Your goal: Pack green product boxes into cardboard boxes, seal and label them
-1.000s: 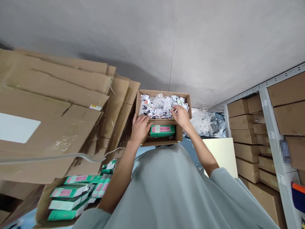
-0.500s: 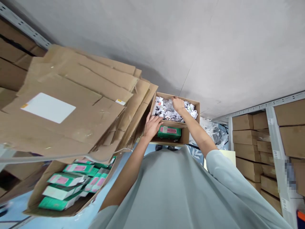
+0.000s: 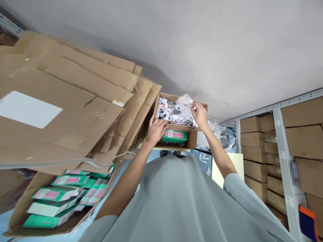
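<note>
A cardboard box (image 3: 205, 107) filled with crumpled printed paper (image 3: 165, 112) stands against the wall. Over its near rim lies my left hand (image 3: 156, 130), fingers stretched out and holding nothing. My right hand (image 3: 200, 115) is above the paper at the right side, its fingertips pinched at the edge of a piece of clear crinkled plastic film (image 3: 185, 101). Just in front, a second open carton (image 3: 193, 139) holds a green and pink product box (image 3: 175, 136), close below my left hand.
Flattened cardboard sheets (image 3: 83, 90) are stacked at left. Under them, a large carton (image 3: 15, 215) holds several green and pink boxes (image 3: 68, 180). Shredded paper in a clear bag (image 3: 222, 136) is at right, near a metal shelf (image 3: 281, 144) of brown boxes (image 3: 253, 153).
My right hand has shifted right and back toward me, and the clear film now stands higher above the paper. My left hand stays on the rim. The view has shifted slightly.
</note>
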Tool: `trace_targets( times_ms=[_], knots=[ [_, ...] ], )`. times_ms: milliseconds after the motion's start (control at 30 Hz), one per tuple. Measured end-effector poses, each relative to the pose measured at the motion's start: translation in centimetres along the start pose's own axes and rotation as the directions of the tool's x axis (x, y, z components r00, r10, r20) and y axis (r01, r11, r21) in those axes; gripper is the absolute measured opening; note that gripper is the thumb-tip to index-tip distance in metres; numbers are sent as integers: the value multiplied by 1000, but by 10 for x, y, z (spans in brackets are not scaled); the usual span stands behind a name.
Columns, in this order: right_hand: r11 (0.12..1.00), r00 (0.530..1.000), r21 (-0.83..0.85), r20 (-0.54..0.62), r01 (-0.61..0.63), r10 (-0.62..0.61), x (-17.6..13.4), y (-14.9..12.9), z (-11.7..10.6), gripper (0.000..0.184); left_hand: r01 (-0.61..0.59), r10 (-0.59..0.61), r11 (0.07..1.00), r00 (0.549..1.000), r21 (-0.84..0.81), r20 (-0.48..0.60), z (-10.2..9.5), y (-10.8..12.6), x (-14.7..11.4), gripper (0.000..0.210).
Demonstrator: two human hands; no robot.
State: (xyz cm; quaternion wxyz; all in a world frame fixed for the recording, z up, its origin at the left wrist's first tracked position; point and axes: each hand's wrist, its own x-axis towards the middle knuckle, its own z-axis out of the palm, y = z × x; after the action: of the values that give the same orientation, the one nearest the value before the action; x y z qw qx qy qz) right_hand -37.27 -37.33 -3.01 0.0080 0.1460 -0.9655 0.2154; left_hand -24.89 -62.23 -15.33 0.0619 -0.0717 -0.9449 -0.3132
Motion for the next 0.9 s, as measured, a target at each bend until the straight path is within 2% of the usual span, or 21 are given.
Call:
trace_targets(
  times_ms=[100, 233, 367, 500, 600, 700, 767, 833, 900],
  knots=[
    [987, 996, 155, -72, -31, 43, -27, 2, -5, 28, 6, -6, 1000, 1000, -18, -14, 3, -2, 0, 35],
    [928, 983, 362, -120, -88, 140, -62, -1, -13, 35, 10, -11, 999, 1000, -32, -19, 6, -3, 0, 37],
    [879, 970, 465, -150, -104, 194, -91, -6, -19, 36, 13, -14, 1000, 1000, -23, -8, 7, -3, -1, 38],
    [840, 964, 526, -126, -135, 233, -109, -5, -15, 36, 22, -22, 999, 1000, -45, 0, 6, -1, -2, 39],
    [799, 973, 587, -79, -130, 216, -115, -3, -11, 34, 35, -34, 998, 999, -51, 8, 4, 1, -2, 39],
    [797, 983, 587, -17, -138, 182, -120, -4, -11, 30, 52, -52, 996, 999, -66, 7, -2, 10, -3, 42],
    [811, 989, 571, 21, -129, 143, -124, -6, -12, 28, 76, -80, 989, 996, -130, -28, -10, 20, -6, 52],
    [820, 994, 562, 48, -108, 97, -130, -8, -14, 27, 86, -104, 959, 993, -269, -53, -19, 34, -12, 66],
    [827, 996, 555, 68, -90, 63, -136, -10, -13, 27, 92, -100, 885, 995, -456, 7, -25, 48, -20, 73]
  ],
)
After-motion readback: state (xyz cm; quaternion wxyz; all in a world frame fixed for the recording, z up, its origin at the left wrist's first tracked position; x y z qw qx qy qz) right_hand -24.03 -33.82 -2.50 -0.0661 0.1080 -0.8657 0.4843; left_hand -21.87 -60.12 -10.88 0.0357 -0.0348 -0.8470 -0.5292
